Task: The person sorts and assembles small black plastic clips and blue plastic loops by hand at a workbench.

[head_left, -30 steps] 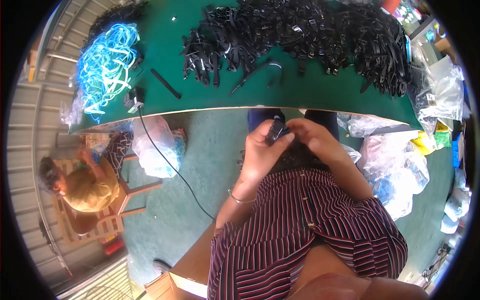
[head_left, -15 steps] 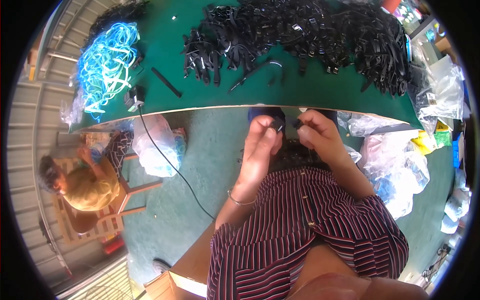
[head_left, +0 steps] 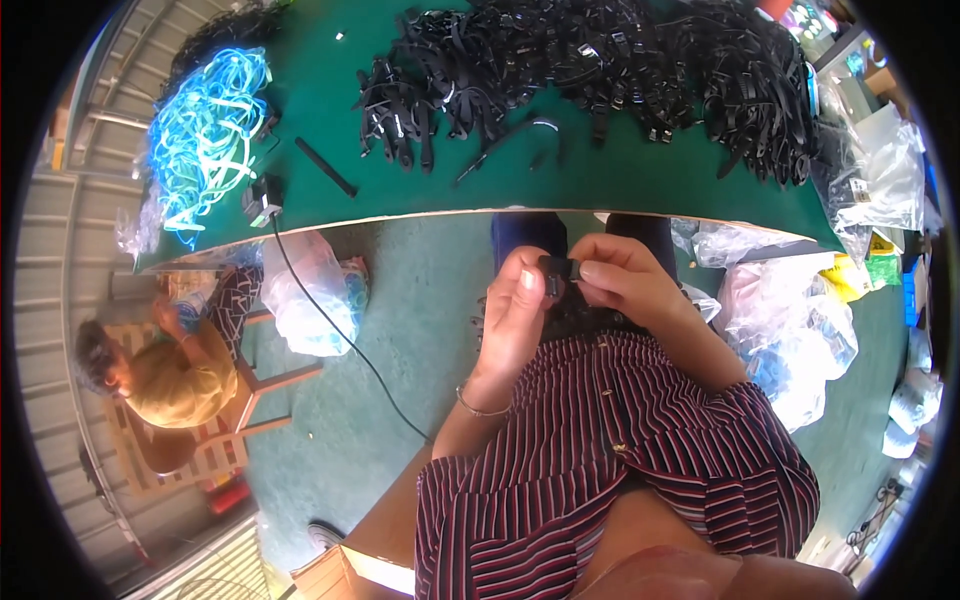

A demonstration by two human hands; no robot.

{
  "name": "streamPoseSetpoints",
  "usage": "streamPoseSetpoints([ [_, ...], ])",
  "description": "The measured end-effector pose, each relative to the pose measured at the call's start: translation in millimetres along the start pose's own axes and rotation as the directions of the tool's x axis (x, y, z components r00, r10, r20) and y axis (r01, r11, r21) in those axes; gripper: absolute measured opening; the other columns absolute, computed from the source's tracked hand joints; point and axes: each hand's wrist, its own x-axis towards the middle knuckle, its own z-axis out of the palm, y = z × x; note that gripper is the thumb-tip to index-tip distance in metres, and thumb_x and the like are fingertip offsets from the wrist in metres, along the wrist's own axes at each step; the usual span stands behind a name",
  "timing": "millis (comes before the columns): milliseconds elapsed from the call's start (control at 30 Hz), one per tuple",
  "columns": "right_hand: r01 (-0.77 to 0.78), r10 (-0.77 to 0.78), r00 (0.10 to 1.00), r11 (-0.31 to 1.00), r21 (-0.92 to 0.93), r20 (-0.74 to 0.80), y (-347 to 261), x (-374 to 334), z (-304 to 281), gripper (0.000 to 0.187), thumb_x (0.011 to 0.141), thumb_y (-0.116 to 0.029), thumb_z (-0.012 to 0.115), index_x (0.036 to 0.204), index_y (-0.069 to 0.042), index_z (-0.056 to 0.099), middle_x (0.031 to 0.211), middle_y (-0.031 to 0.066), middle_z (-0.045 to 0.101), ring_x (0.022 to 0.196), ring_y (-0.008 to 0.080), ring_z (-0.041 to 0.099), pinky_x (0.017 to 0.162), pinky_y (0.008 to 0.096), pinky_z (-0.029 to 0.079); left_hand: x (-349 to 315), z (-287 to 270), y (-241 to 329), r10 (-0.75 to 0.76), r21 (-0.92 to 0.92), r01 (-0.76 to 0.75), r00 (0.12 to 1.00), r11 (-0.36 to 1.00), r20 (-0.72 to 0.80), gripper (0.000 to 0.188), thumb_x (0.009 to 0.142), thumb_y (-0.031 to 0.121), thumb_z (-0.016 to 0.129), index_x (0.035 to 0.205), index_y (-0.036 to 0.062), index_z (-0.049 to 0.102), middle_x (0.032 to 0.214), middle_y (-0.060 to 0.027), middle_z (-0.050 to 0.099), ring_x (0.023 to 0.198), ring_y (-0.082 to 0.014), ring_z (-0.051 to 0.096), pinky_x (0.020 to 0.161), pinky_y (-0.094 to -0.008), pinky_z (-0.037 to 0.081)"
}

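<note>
My left hand (head_left: 514, 310) pinches a small black plastic piece, perhaps a buckle (head_left: 552, 268), between thumb and fingers above my lap. My right hand (head_left: 630, 283) is closed on a short black strap end (head_left: 575, 269), which meets the piece's right side. Fingers cover much of both, so how they join cannot be made out. Dark straps (head_left: 592, 312) lie on my lap just below the hands. On the green table (head_left: 300, 110) beyond, a big heap of black straps with buckles (head_left: 540, 60) spreads out.
Blue cords (head_left: 210, 130) are heaped at the table's left, near a black device (head_left: 263, 200) whose cable (head_left: 345, 345) hangs to the floor. Plastic bags (head_left: 312, 300) stand under the table; more bags (head_left: 785, 340) lie right. A person (head_left: 180, 375) sits at left. A cardboard box (head_left: 340, 570) stands beside me.
My two hands have come together. The strap end in my right hand, apart from the black piece before, now meets it.
</note>
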Motion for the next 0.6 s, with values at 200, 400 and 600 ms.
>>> streamPoseSetpoints([
  [200, -0.093, 0.091, 0.995, 0.994, 0.051, 0.04, 4, -3, -1, 0.013, 0.088, -0.014, 0.052, 0.089, -0.002, 0.056, 0.061, -0.0049, 0.043, 0.051, 0.0016, 0.034, 0.045, 0.0177, 0.024, 1, 1, -1, -0.052, -0.257, 0.054, 0.999, 0.965, 0.014, 0.039, 0.091, 0.041, 0.046, 0.089, 0.0021, 0.046, 0.069, 0.0002, 0.038, 0.059, -0.0106, 0.032, 0.056, -0.025, 0.029],
  [400, -0.109, 0.109, 0.994, 0.994, -0.019, 0.027, 1, -3, 3, 0.013, 0.087, -0.014, 0.052, 0.087, -0.001, 0.056, 0.062, -0.0048, 0.044, 0.051, 0.0015, 0.035, 0.046, 0.0176, 0.025, -1, 2, -1, -0.103, -0.309, 0.106, 0.994, 0.945, 0.025, 0.037, 0.091, 0.039, 0.047, 0.087, 0.0022, 0.045, 0.069, 0.0003, 0.038, 0.058, -0.0094, 0.031, 0.054, -0.0235, 0.027],
  [600, 0.004, -0.01, 0.999, 0.988, -0.152, -0.043, -2, -6, 6, 0.012, 0.087, -0.014, 0.051, 0.088, -0.003, 0.056, 0.063, -0.0053, 0.045, 0.054, 0.0015, 0.037, 0.049, 0.018, 0.027, -3, -4, -13, -0.154, -0.232, 0.143, 0.988, 0.962, -0.027, 0.032, 0.09, 0.036, 0.051, 0.09, 0.0034, 0.049, 0.07, 0.0002, 0.041, 0.059, -0.0089, 0.034, 0.053, -0.0222, 0.029],
])
